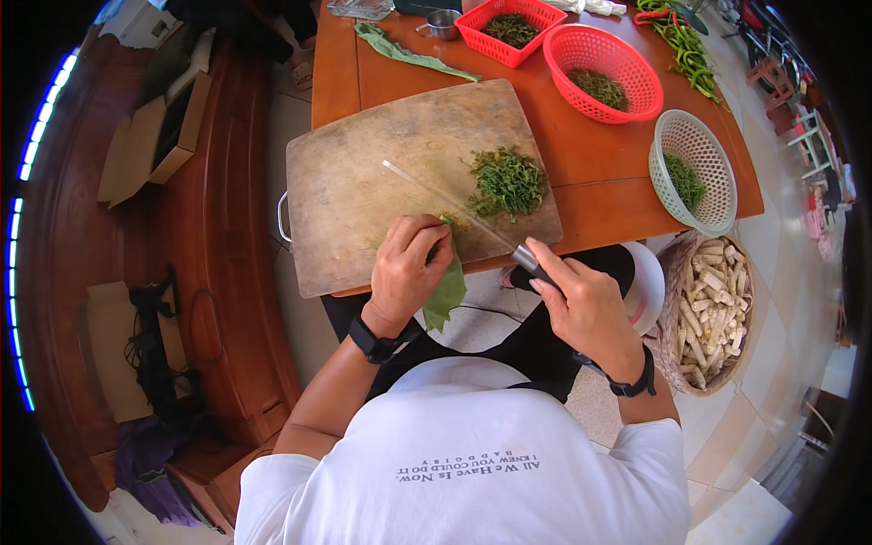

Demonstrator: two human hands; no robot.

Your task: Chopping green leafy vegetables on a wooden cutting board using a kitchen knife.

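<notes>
My left hand [409, 266] is closed round a green leaf [447, 293] at the near edge of a wooden cutting board [368, 143]; part of the leaf hangs down past the edge. In my right hand [582, 300] is the dark handle of a knife [453, 204], its blade slanting over the board up and to the left, beside my left hand. Finely shredded greens [507, 182] lie in a heap on the board's right part. Another long leaf [409, 56] rests on the table behind the board. My left fingers hide part of the held leaf.
On the wooden table [586, 204] stand a red square basket [477, 46], a red round colander [630, 65] and a pale green colander [712, 157], all holding shredded greens. Green peppers [695, 61] lie at the back right. A metal cup [444, 24] is behind the board. Corncobs fill a woven basket [671, 340] on the right.
</notes>
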